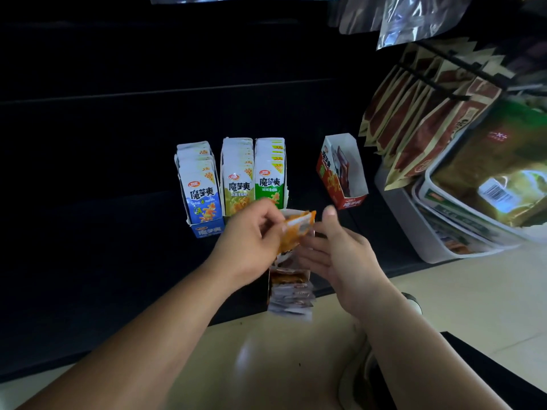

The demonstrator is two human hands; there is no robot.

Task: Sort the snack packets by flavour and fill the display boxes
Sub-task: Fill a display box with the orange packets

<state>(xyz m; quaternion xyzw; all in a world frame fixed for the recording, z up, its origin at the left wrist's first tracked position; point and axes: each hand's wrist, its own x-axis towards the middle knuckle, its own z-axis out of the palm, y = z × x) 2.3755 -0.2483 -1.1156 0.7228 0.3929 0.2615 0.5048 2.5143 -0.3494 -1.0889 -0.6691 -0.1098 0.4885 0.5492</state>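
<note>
My left hand (251, 229) pinches an orange snack packet (296, 229) just above a near box (291, 294) holding several mixed packets at the shelf's front edge. My right hand (334, 247) is beside the packet with its fingers spread and relaxed, holding nothing. On the dark shelf behind stand three full display boxes side by side: blue (201, 184), yellow-green (238, 179) and green (270, 173). A red display box (340, 173) stands apart to the right, tilted, with a few packets inside.
Brown hanging snack bags (414, 119) and clear bags on hooks fill the upper right. A white bin (429, 232) with large packs stands on the floor at the right. The pale floor (266, 365) and my shoe (358, 377) are below.
</note>
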